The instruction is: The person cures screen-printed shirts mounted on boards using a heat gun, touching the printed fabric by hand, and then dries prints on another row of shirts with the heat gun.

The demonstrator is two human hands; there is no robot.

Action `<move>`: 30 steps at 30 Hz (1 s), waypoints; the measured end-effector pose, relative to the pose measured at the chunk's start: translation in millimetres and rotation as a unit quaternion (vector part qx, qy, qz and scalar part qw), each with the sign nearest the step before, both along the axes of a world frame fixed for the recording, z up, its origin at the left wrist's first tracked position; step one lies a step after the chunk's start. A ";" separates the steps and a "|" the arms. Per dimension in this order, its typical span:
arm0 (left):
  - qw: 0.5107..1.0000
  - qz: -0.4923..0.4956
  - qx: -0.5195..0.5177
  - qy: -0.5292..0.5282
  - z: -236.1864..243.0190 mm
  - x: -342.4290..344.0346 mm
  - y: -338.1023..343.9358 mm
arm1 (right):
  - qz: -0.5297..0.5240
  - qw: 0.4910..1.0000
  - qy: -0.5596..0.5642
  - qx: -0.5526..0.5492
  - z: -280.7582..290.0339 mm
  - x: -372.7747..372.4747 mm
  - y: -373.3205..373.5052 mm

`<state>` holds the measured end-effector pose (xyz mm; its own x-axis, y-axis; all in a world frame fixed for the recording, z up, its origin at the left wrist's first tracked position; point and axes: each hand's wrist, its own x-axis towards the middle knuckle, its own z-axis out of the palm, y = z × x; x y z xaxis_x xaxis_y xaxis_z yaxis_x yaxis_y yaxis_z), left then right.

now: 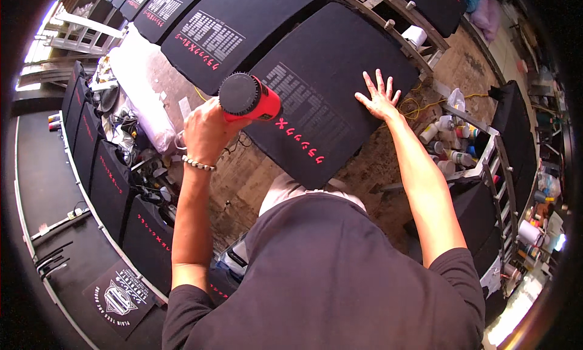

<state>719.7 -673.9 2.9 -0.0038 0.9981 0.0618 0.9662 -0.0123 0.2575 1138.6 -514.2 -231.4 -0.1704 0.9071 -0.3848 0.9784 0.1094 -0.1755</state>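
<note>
My left hand [209, 130] is wrapped round a heat gun with a red body [265, 105] and a black round back end. The gun points to the right, over a black T-shirt [358, 52] stretched on a flat board in front of me. Red and faint grey printing runs across this shirt. My right hand [381, 97] has its fingers spread at the shirt's right side; whether the palm touches the cloth I cannot tell. A beaded bracelet [199, 163] circles my left wrist. The gun's handle is mostly hidden by my fingers.
More printed black shirts on boards [206, 37] continue to the upper left, and others [109, 174] line the left side. Jars and bottles [452, 143] crowd a metal rack at right, near a yellow cord [416, 110]. A white roll [143, 95] lies left of the boards.
</note>
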 end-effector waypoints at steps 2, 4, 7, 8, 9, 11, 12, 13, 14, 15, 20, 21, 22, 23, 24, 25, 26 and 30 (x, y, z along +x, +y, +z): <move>1.000 0.006 0.021 -0.017 -3.1 6.9 -0.1 | 0.003 1.000 0.001 0.012 -2.3 1.7 -0.1; 0.996 -0.042 0.041 -0.070 -5.6 11.9 2.2 | 0.004 1.000 0.005 0.020 -5.8 2.2 2.5; 0.998 -0.024 0.027 -0.056 -10.1 27.1 5.1 | 0.009 1.000 0.009 0.022 -3.6 3.3 0.9; 0.997 -0.009 0.046 -0.059 -12.0 31.6 7.5 | 0.008 1.000 0.013 0.023 -0.5 1.7 3.2; 0.997 -0.002 0.055 -0.061 -14.6 35.3 8.8 | 0.011 1.000 0.013 0.026 2.0 0.5 2.6; 0.996 0.011 0.036 -0.077 -10.5 46.5 9.9 | 0.027 0.998 0.023 0.051 2.5 0.9 1.2; 0.996 0.017 0.014 -0.091 -7.2 52.9 11.8 | 0.040 0.997 0.033 0.065 1.1 2.7 4.4; 0.997 -0.002 0.011 -0.081 -4.4 56.2 16.8 | 0.063 0.992 0.057 0.089 -0.2 4.4 10.8; 0.997 0.009 0.013 -0.082 -2.2 63.1 20.7 | 0.085 0.985 0.079 0.125 -1.5 4.4 17.2; 0.998 0.019 0.011 -0.060 0.0 71.8 24.9 | 0.107 0.980 0.093 0.136 -2.3 4.5 27.2; 0.992 0.075 0.072 -0.067 -6.3 116.9 36.3 | 0.237 0.936 0.178 0.189 -2.9 -4.2 82.7; 0.995 0.077 0.036 -0.057 -1.5 123.2 38.1 | 0.263 0.928 0.186 0.187 -2.7 -6.5 91.3; 0.994 0.090 0.036 -0.055 1.7 130.9 42.3 | 0.291 0.921 0.187 0.179 -1.6 -8.1 101.2; 0.992 0.119 0.011 -0.034 6.6 139.3 42.1 | 0.315 0.912 0.195 0.177 -0.5 -11.4 110.0; 0.989 0.147 -0.016 -0.014 9.3 147.1 41.5 | 0.338 0.902 0.203 0.176 0.7 -16.4 120.0; 0.985 0.174 0.016 -0.015 3.7 152.3 40.9 | 0.362 0.890 0.210 0.178 2.1 -21.9 129.5; 0.983 0.184 0.014 -0.015 0.7 157.5 40.9 | 0.383 0.880 0.214 0.181 1.6 -24.7 139.3; 0.972 0.230 0.034 -0.032 6.2 166.5 34.9 | 0.430 0.856 0.216 0.188 -3.3 -44.6 158.0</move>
<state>886.2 -639.1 9.1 -0.4555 0.8831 0.1129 0.8551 0.3987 0.3313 1094.0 -356.3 -234.7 -0.8903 0.4206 0.1744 0.3605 0.8852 -0.2942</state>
